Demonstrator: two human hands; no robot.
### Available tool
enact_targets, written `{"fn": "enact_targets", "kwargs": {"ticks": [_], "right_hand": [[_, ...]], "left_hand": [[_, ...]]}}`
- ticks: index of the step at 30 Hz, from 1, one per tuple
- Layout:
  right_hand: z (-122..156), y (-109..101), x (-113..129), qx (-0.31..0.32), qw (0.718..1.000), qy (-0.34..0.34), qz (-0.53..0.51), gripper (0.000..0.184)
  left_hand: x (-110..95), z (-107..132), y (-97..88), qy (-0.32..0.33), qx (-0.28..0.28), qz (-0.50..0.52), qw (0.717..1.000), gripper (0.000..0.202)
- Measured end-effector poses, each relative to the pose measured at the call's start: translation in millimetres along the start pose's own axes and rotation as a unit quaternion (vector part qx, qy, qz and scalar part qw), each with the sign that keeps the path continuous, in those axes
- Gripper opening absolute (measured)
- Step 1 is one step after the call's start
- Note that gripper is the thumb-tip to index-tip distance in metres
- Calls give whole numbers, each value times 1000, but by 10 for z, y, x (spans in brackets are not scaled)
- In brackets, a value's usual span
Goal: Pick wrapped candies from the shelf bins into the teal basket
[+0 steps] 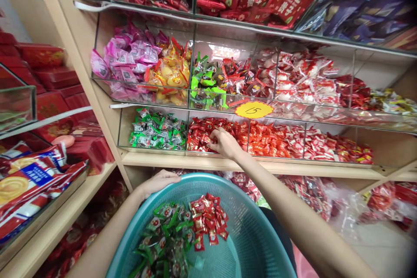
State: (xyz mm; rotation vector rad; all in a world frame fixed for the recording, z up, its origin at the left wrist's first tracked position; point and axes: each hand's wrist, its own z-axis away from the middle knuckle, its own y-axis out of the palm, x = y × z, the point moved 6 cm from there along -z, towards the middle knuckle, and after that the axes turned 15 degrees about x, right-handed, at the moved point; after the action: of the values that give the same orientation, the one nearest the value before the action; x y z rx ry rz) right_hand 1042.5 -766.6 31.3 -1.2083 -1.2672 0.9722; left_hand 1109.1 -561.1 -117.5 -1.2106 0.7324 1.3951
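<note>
My left hand (162, 181) is closed over the far rim of a teal plastic basket (260, 226), which is tilted toward me below the shelf. Inside the basket lie a pile of green-wrapped candies (166, 239) and a smaller pile of red-wrapped candies (210, 219). My right hand (224, 142) reaches into the lowest shelf row, at the compartment of dark red candies (198, 132). Its fingers are curled in a pinch at the candies; what lies between the fingertips is too small to make out.
Green-wrapped candies (158, 130) fill the compartment to the left, orange-red ones (269, 139) that to the right. A yellow price tag (254, 110) marked 15 hangs above. Clear dividers and a wooden shelf edge (195, 160) border the bins. Packaged biscuits (35, 182) stand at the left.
</note>
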Motion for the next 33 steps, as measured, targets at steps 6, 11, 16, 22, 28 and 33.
{"fn": "enact_targets", "kwargs": {"ticks": [6, 11, 16, 22, 28, 33], "right_hand": [[487, -143, 236, -96, 994, -32, -44, 15], [914, 230, 322, -23, 995, -47, -87, 18], [1199, 844, 210, 112, 993, 14, -35, 15], [1341, 1240, 145, 193, 979, 54, 41, 15], [1459, 1322, 184, 231, 967, 87, 68, 18], [1524, 1333, 252, 266, 956, 101, 74, 29]], "left_hand": [[26, 0, 2, -16, 0, 17, 1000, 41], [14, -2, 32, -20, 5, 34, 999, 39], [-1, -7, 24, -22, -1, 8, 1000, 38], [15, -27, 1, -9, 3, -3, 1000, 40], [23, -28, 2, -8, 6, 0, 1000, 43], [-12, -5, 18, -12, 1, 4, 1000, 40]]}}
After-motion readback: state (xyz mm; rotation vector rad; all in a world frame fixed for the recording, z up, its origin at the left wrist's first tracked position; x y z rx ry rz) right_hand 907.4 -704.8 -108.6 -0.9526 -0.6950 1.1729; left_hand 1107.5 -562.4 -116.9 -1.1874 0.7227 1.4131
